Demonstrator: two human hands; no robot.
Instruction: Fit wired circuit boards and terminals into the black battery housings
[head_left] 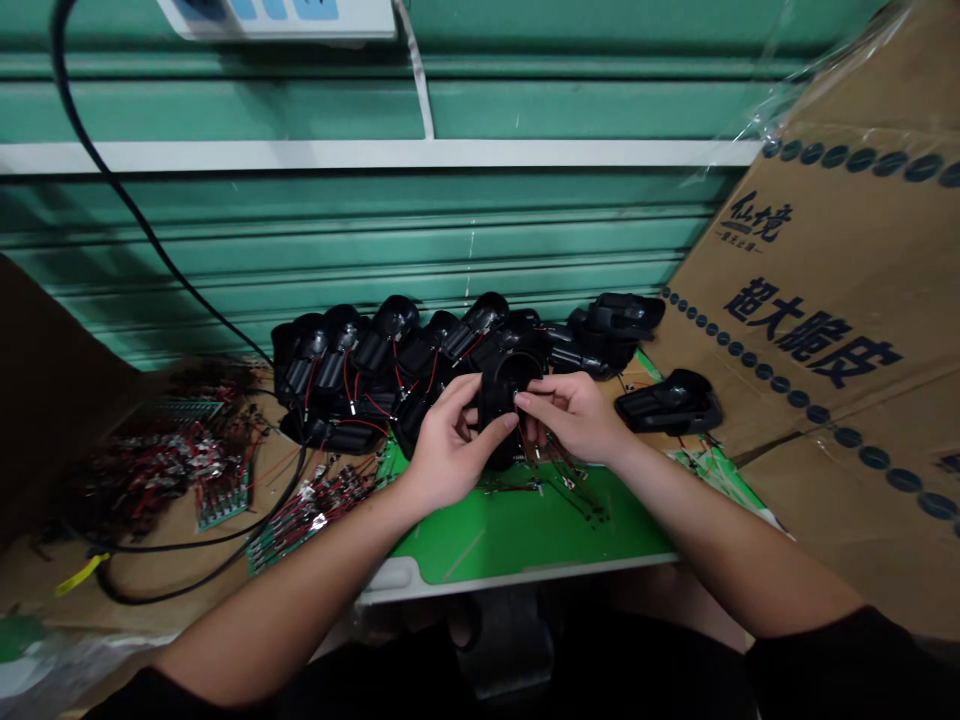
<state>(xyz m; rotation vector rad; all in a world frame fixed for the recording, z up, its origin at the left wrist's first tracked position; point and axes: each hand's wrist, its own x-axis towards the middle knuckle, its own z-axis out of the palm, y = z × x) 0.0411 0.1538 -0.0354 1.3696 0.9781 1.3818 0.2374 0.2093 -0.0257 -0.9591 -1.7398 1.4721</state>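
1. At the centre of the frame, our left hand grips a black casing, its thumb across the front and its fingers curled behind.
2. Our right hand touches the casing's right side, thumb and fingertip drawn narrow; we cannot tell whether a small part sits between them.
3. Below, we see thin wires on a green board.
4. More black casings lie behind our hands; wired circuit boards lie at centre left.
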